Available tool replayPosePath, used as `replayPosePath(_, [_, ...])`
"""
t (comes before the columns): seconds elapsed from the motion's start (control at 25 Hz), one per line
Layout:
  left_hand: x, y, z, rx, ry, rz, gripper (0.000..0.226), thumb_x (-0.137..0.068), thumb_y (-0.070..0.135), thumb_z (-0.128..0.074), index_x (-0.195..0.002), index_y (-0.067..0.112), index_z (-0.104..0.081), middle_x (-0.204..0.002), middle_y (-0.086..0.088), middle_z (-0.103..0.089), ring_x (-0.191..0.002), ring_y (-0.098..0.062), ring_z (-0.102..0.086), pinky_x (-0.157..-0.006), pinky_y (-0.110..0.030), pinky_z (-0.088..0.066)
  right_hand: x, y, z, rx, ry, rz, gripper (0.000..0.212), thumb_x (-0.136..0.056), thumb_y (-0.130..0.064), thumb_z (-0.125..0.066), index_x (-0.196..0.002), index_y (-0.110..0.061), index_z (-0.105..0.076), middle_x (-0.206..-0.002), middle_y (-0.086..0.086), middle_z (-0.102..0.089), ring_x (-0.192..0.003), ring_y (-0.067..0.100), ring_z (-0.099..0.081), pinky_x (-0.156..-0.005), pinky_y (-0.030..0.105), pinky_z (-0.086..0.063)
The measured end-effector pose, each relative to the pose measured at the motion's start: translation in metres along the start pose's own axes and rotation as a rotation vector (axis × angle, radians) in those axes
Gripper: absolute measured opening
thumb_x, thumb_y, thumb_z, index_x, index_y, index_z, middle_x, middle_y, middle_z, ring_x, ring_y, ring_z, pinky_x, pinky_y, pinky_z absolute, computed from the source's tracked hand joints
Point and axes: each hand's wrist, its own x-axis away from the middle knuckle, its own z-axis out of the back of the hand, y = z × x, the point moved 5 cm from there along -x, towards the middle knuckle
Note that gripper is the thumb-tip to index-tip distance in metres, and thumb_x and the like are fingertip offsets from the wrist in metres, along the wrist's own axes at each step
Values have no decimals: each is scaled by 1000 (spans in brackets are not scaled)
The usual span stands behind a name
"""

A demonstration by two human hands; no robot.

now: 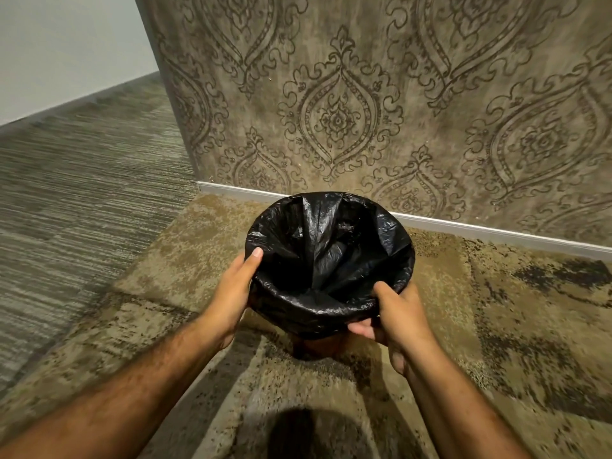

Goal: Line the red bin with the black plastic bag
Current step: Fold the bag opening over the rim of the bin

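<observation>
The black plastic bag [328, 256] lies inside the bin and is folded out over its whole rim, its creased middle sagging down into the opening. Only a dark strip of the red bin [318, 347] shows, low on the near side under the bag's folded edge. My left hand [236, 293] grips the bag-covered rim on the left, thumb on top. My right hand [394, 318] pinches the rim at the near right, thumb over the edge and fingers beneath.
The bin stands on a mottled tan and black carpet [185, 266] close to a wall with ornate brown wallpaper [347, 111] and a pale skirting board [496, 230]. Grey striped carpet [82, 180] runs off to the left.
</observation>
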Motion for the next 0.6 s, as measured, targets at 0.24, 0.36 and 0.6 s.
replayPosePath(0.24, [3, -22, 34, -103, 17, 78, 38, -102, 58, -50, -132, 41, -65, -130, 23, -66, -128, -3, -60, -118, -50, -45, -41, -16, -20, -63, 15, 11, 46, -98, -1, -45, -139, -22, -50, -121, 22, -75, -73, 43, -81, -58, 47, -68])
replayPosePath(0.36, [6, -38, 47, -117, 12, 135, 39, -90, 61, -58, -123, 43, -68, -122, 25, -65, -115, 3, -61, -114, -44, -48, -77, -31, -41, -84, -5, 28, 53, -98, 3, -44, -145, -19, -51, -127, 20, -74, -88, 43, -82, -57, 46, -68])
replayPosePath(0.6, [11, -69, 65, -215, -26, 258, 27, -92, 44, -72, -116, 32, -78, -123, 10, -76, -117, -8, -69, -101, -31, -51, -136, -68, -82, -50, -51, 9, 36, -103, -1, -42, -136, -1, -57, -118, 25, -76, -64, 34, -79, -47, 41, -64])
